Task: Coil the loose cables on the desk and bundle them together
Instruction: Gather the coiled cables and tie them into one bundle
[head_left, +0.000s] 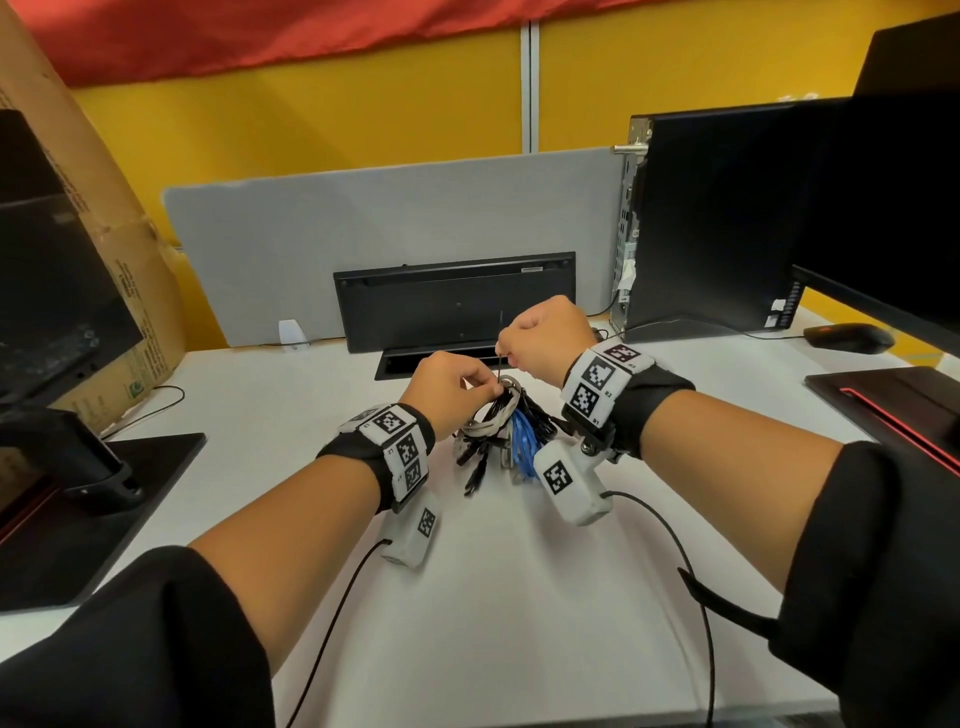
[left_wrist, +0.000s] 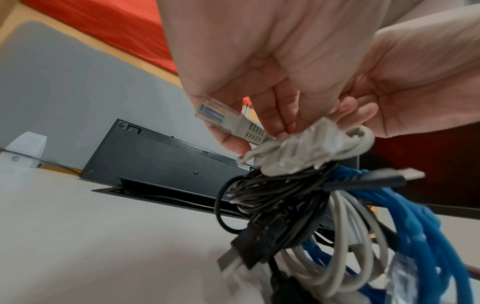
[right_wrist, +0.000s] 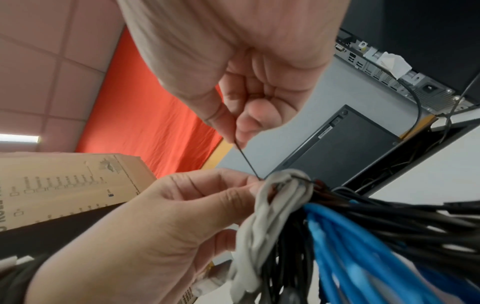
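Note:
A bundle of coiled cables (head_left: 506, 431), with grey, black and blue loops, hangs above the white desk (head_left: 519, 597). My left hand (head_left: 485, 383) pinches its top, where the grey cable (right_wrist: 272, 205) folds over. A thin black tie (right_wrist: 246, 160) circles that top, and my right hand (right_wrist: 236, 137) pinches its free end and holds it taut, up and away from the bundle. The blue cable (right_wrist: 350, 246) and black cables (right_wrist: 415, 216) fan out below. A grey network plug (left_wrist: 226, 119) sticks out beside my left fingers (left_wrist: 272, 123).
A black keyboard (head_left: 457, 296) leans upright on the grey divider (head_left: 363, 208), behind an open cable slot (head_left: 441, 366). A computer tower (head_left: 701, 223), monitor (head_left: 883, 208) and mouse (head_left: 849, 336) stand at right. A cardboard box (head_left: 104, 234) and monitor stand (head_left: 104, 519) are at left.

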